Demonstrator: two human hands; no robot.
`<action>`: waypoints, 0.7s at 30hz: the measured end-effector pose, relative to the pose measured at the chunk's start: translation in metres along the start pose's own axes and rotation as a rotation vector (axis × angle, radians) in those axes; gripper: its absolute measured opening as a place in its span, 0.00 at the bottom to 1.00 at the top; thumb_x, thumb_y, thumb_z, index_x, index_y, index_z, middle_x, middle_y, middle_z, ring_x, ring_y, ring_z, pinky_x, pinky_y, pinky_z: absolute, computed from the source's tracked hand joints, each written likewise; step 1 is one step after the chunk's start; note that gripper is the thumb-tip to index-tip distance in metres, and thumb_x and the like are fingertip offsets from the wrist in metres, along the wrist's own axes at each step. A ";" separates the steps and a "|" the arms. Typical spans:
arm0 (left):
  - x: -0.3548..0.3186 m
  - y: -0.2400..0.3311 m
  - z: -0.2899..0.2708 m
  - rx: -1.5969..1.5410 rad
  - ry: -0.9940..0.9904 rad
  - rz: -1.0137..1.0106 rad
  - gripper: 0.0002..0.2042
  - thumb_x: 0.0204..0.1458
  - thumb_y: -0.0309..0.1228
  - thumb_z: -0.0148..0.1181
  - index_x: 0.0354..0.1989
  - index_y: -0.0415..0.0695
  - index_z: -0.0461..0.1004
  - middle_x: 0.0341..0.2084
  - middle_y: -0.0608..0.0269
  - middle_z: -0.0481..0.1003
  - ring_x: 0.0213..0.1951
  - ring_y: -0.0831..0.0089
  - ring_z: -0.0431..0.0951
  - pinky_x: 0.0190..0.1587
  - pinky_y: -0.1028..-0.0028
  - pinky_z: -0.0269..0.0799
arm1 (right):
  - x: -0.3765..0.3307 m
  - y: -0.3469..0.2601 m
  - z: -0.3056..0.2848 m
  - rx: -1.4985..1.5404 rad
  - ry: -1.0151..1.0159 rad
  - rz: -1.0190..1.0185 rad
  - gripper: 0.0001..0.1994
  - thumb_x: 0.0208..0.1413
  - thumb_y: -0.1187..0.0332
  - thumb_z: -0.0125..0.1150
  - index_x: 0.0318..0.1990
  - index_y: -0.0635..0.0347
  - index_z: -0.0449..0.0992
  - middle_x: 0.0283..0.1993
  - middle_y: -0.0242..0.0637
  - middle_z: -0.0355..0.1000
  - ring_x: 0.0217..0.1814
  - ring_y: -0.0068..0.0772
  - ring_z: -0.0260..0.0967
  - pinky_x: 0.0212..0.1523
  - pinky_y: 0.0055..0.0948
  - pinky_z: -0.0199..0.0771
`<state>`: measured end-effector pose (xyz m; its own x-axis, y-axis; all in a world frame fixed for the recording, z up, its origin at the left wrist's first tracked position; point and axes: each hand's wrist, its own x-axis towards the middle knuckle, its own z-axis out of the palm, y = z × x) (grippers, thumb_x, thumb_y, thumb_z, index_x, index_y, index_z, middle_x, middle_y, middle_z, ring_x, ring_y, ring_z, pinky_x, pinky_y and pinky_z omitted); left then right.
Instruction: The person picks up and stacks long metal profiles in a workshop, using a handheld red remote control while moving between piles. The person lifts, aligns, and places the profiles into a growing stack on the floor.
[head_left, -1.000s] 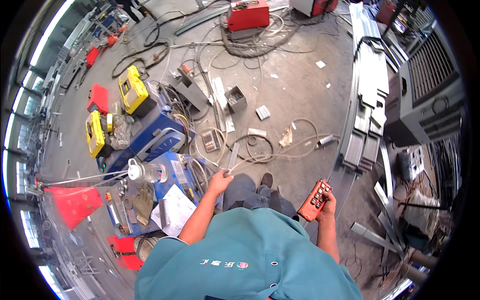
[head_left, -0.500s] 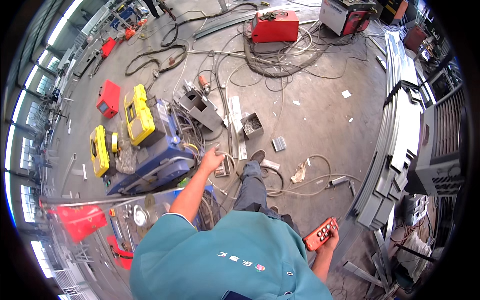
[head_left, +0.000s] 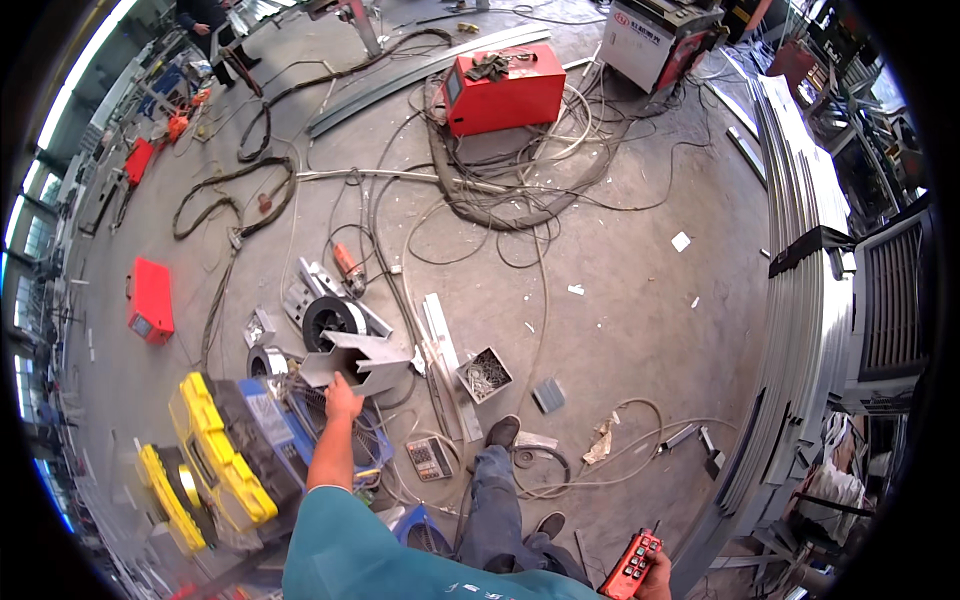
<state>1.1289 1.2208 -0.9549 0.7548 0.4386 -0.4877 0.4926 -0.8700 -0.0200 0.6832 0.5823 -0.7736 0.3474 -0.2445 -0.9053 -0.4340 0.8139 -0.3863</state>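
My left hand (head_left: 342,398) reaches out over the blue machine (head_left: 372,440) at the left. Its fingers are bent against the near edge of a short grey metal profile (head_left: 382,368), whose angular hollow end faces me. The fingertips are partly hidden there. Low at the right, my right hand (head_left: 656,580) is closed around an orange handheld remote control (head_left: 630,566) with dark buttons. Just beyond the profile lies a black wire spool (head_left: 330,322), and an orange angle grinder (head_left: 349,266) is on the floor farther off.
Yellow cases (head_left: 218,455) sit on the left. An open box of small metal parts (head_left: 486,375) and a flat metal strip (head_left: 450,365) lie ahead of my feet. Hoses and cables (head_left: 480,212) loop around a red machine (head_left: 510,88). Long metal profiles (head_left: 800,220) are stacked right.
My view has shifted forward. My left hand has moved left and forward from above the floor to the metal profile. My right hand keeps hold of the remote control, now lower in view.
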 end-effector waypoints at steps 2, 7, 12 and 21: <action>0.026 -0.008 0.009 0.094 -0.035 0.029 0.45 0.44 0.38 0.70 0.70 0.42 0.49 0.61 0.48 0.64 0.61 0.51 0.66 0.61 0.58 0.67 | 0.001 -0.008 0.064 0.022 0.012 0.048 0.25 0.52 0.71 0.56 0.61 0.59 0.68 0.56 0.34 0.72 0.57 0.33 0.70 0.61 0.35 0.69; 0.058 -0.014 0.006 0.218 -0.132 -0.084 0.24 0.51 0.35 0.62 0.58 0.44 0.69 0.45 0.52 0.79 0.50 0.53 0.78 0.57 0.56 0.69 | 0.028 -0.009 0.142 0.055 -0.051 0.178 0.26 0.49 0.69 0.54 0.59 0.60 0.70 0.54 0.38 0.74 0.54 0.39 0.72 0.58 0.40 0.71; 0.066 -0.011 0.012 0.462 -0.128 0.043 0.07 0.52 0.32 0.58 0.35 0.45 0.80 0.41 0.50 0.80 0.44 0.53 0.81 0.44 0.57 0.78 | 0.027 -0.011 0.174 0.038 -0.066 0.184 0.24 0.53 0.64 0.59 0.57 0.63 0.72 0.48 0.45 0.77 0.48 0.45 0.76 0.54 0.47 0.76; 0.030 0.017 -0.023 0.392 -0.103 0.371 0.11 0.37 0.24 0.62 0.33 0.37 0.80 0.33 0.40 0.79 0.40 0.45 0.80 0.43 0.55 0.75 | 0.026 0.007 0.124 0.154 -0.059 0.220 0.17 0.57 0.68 0.51 0.53 0.65 0.71 0.43 0.42 0.77 0.40 0.36 0.78 0.45 0.40 0.81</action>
<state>1.1703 1.2242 -0.9496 0.7911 0.0788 -0.6066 -0.0119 -0.9895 -0.1440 0.7925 0.6475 -0.7783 0.3084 -0.0250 -0.9509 -0.3745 0.9158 -0.1455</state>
